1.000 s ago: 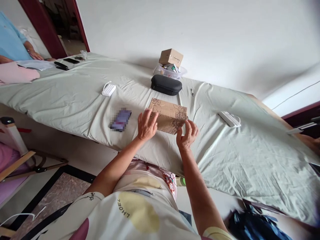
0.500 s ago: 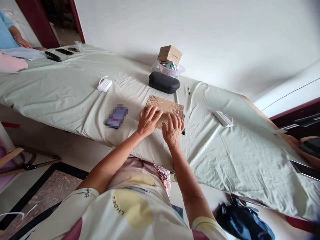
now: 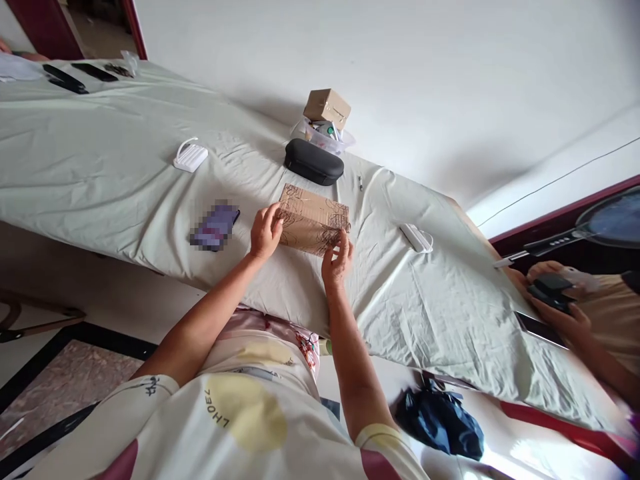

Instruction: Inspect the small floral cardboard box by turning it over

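A brown piece of cardboard point(image 3: 313, 220) with dark scribbled lines lies on the cloth in front of me, a crease running across it. My left hand point(image 3: 266, 230) grips its left edge, thumb and fingers bent around the side. At the front right corner, my right hand point(image 3: 338, 259) holds the cardboard between thumb and fingers. Just behind the cardboard sits a black zipped case point(image 3: 314, 162). To the left of my left hand lies a phone point(image 3: 216, 227) with a blurred-out screen.
A pale green cloth point(image 3: 430, 313) covers the table. Behind the case stands a clear plastic tub point(image 3: 345, 141) with a small carton point(image 3: 327, 108) on top. White power strips point(image 3: 191, 157) lie at both sides. Another person's hands point(image 3: 560, 293) hold a dark object at right.
My hands have gone from lying flat over the cardboard to its left edge and right corner, showing more of it. The view has shifted right, revealing another person's hands.
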A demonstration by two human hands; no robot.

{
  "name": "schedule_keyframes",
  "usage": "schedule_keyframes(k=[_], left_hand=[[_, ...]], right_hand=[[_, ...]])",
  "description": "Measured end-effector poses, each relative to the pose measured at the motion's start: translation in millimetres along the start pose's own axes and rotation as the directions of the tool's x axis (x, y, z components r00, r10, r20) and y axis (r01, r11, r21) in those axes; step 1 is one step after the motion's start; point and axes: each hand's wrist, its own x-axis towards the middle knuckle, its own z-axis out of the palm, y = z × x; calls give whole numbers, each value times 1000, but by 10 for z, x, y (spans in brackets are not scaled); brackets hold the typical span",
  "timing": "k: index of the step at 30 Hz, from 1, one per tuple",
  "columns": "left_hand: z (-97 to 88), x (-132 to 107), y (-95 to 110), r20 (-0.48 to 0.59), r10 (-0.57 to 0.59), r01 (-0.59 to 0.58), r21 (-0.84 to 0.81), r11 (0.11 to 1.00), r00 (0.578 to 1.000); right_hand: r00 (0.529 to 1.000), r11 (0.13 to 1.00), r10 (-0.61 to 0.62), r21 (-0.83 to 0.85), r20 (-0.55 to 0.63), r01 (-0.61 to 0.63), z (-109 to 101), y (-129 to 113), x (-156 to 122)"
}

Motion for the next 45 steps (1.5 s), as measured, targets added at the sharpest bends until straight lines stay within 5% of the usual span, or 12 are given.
schedule_keyframes(k=[9,15,20,27,36,41,45], left_hand=[[34,-170,-263,134,-174,163,89,983,976],[60,-186,-328,226,-229,200,144,969,947],[41,-159,-301,258,-285,255,143,956,923],[32,-156,-233,183,-313,297,110,948,932],[-109,-113,-68,64,-142,141,22,990,988],[-128,-133,1,88,28,-31,40,999,996],[-131,-136,17,119,1,-14,108,994,993]], right_hand=[[987,986,159,50,-11,-158,106,-13,-78],[939,949,310,5,146,-314,127,186,-114],[943,954,297,-79,149,-288,152,258,-132],[957,959,278,39,86,-282,163,318,-139],[941,928,289,291,-173,-232,4,-14,-66],[944,964,203,225,-261,-145,-90,-120,-61],[959,987,126,130,-253,-95,-140,-141,-37]])
